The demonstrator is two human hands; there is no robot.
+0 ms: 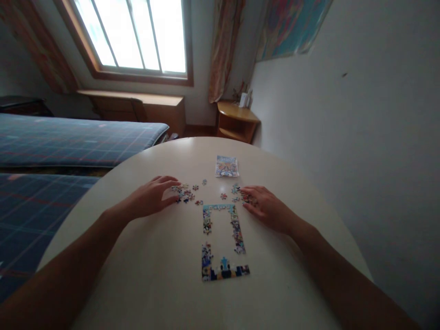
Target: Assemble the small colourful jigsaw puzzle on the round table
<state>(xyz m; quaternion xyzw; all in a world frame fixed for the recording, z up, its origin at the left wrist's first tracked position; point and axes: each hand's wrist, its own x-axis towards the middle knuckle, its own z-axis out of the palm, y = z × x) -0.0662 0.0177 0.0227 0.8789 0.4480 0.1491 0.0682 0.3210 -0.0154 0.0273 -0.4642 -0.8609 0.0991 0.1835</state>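
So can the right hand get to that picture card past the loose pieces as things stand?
Probably yes. The right hand rests on the table by loose pieces, and the picture card lies flat just beyond them, uncovered. Nothing stands between; only flat pieces lie on the way.

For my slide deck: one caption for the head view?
Both hands rest on loose jigsaw pieces beside a half-built puzzle frame.
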